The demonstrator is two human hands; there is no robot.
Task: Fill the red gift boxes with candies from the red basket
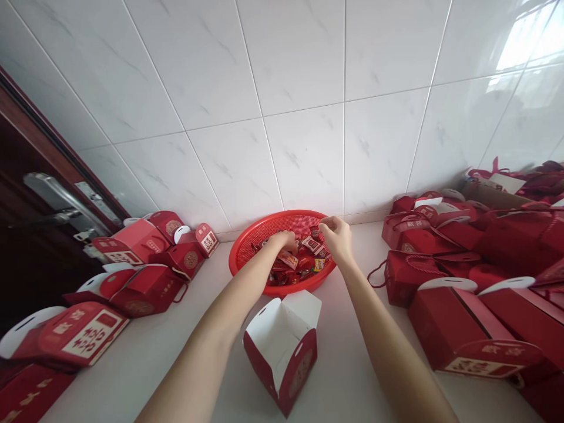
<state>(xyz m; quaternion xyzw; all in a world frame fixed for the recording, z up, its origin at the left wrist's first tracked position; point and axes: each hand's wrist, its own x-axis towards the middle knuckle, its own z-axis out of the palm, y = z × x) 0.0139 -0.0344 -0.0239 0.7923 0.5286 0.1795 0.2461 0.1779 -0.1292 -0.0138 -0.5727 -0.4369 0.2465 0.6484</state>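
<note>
A red plastic basket (240, 249) with a perforated wall sits against the tiled wall, holding many small wrapped candies (304, 261). My left hand (287, 241) reaches down inside it among the candies, fingers curled and partly hidden. At the basket's right rim is my right hand (338, 238), its thumb and fingers pinched together; what they hold, if anything, cannot be made out. Between my forearms, in front of the basket, stands a red gift box (299, 367) with its flaps open, showing white inside walls.
Closed red gift boxes (90, 335) stand in rows on the left of the white surface (348, 364). More red boxes (458, 323) crowd the right, by a cardboard carton (493, 194) with red items. A dark door with a metal handle (66, 202) is at the far left.
</note>
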